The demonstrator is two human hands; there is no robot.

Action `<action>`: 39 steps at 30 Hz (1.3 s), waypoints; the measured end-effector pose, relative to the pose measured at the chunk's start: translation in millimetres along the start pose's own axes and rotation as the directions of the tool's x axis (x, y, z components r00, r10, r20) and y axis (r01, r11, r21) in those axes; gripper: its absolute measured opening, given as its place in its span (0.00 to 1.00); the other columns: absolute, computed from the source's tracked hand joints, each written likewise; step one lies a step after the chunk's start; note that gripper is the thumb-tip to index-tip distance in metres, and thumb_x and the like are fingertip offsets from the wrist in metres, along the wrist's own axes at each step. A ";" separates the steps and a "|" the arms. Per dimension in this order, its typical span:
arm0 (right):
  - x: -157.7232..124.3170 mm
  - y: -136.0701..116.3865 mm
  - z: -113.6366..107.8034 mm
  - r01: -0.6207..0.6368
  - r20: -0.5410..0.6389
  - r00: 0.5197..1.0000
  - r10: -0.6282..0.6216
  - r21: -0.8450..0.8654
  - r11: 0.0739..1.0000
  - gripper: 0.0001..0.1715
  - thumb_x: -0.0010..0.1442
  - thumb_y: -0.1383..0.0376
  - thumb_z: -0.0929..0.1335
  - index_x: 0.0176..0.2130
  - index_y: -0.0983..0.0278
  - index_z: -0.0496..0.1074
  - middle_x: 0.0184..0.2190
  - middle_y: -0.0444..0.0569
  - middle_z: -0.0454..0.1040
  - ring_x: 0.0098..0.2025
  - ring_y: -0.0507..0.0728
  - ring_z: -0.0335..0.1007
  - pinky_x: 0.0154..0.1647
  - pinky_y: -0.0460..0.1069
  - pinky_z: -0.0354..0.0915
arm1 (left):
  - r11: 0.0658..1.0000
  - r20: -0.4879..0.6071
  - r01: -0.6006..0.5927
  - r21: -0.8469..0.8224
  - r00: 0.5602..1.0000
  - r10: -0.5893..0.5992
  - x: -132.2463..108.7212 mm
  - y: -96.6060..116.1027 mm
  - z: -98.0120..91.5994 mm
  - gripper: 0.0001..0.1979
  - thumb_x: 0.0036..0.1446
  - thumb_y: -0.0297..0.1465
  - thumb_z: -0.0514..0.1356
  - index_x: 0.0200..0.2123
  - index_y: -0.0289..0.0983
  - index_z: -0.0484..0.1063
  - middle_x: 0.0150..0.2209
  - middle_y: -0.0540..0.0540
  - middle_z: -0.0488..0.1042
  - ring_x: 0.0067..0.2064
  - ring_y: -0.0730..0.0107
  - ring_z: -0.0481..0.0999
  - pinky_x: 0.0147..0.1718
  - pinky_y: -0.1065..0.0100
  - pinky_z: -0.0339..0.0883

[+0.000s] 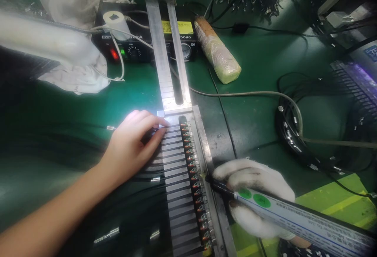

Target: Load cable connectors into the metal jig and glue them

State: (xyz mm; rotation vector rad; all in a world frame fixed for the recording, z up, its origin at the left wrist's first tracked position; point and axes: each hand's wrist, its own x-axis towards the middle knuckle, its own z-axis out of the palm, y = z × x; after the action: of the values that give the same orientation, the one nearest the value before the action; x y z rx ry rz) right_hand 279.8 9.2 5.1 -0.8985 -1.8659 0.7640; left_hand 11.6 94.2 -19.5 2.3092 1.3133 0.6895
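My bare left hand (132,135) pinches a thin black cable between thumb and forefinger, near the far end of a metal fixture (178,170). Several black cables lie side by side across this fixture, their stripped, coppery ends and small connectors (194,170) lined up along its right side. My right hand (259,186), in a white glove, grips a glue syringe (279,206) with a black tip, a printed label and green round stickers. Its tip points left and is close to the row of connectors; whether it touches one I cannot tell.
Behind the fixture stands a black dispenser box (135,49) with lit red and green lights. A plastic-wrapped block (218,51) lies beside it. A white lamp arm (44,41) reaches in from the left. Coiled black cables (294,139) and a yellow-green sheet (338,206) lie right.
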 end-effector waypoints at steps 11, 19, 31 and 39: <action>1.8 -0.6 -0.1 -0.003 -0.009 1.000 0.003 0.004 1.000 0.13 0.52 0.74 0.70 0.40 0.65 0.72 0.35 0.54 0.80 0.37 0.59 0.81 0.34 0.50 0.80 | 1.000 -0.003 -0.012 0.005 1.000 0.012 1.2 1.2 -0.4 0.09 0.66 0.32 0.54 0.42 0.37 0.73 0.36 0.44 0.73 0.40 0.61 0.70 0.40 0.60 0.64; -2.6 3.8 -0.1 -0.027 0.007 1.000 0.027 0.018 0.999 0.15 0.51 0.74 0.71 0.41 0.66 0.73 0.39 0.55 0.80 0.41 0.58 0.80 0.39 0.50 0.79 | 1.000 -0.001 0.005 -0.004 1.000 -0.005 0.2 0.8 -0.5 0.09 0.65 0.33 0.54 0.41 0.38 0.74 0.36 0.44 0.74 0.40 0.59 0.71 0.40 0.59 0.65; -12.2 -9.4 -5.0 -0.007 0.025 1.000 0.007 0.001 1.000 0.13 0.53 0.74 0.70 0.41 0.67 0.72 0.38 0.54 0.79 0.40 0.58 0.80 0.39 0.48 0.79 | 1.000 -0.015 -0.013 0.014 1.000 0.014 -0.8 0.2 -0.7 0.09 0.65 0.32 0.55 0.42 0.37 0.74 0.37 0.44 0.74 0.40 0.60 0.71 0.41 0.59 0.65; -11.2 -2.2 0.2 0.016 0.034 0.999 -0.016 -0.011 1.000 0.09 0.54 0.73 0.70 0.39 0.67 0.72 0.35 0.52 0.80 0.41 0.57 0.81 0.39 0.47 0.79 | 1.000 -0.020 -0.024 0.016 1.000 0.024 -0.7 -1.0 0.3 0.08 0.65 0.31 0.55 0.41 0.38 0.74 0.36 0.45 0.73 0.40 0.61 0.71 0.40 0.60 0.65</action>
State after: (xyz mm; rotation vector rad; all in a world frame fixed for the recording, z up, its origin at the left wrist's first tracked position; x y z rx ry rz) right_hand 282.7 -1.3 1.7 -0.8814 -1.9068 0.7646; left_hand 10.8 94.1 -20.5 2.3401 1.3063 0.7145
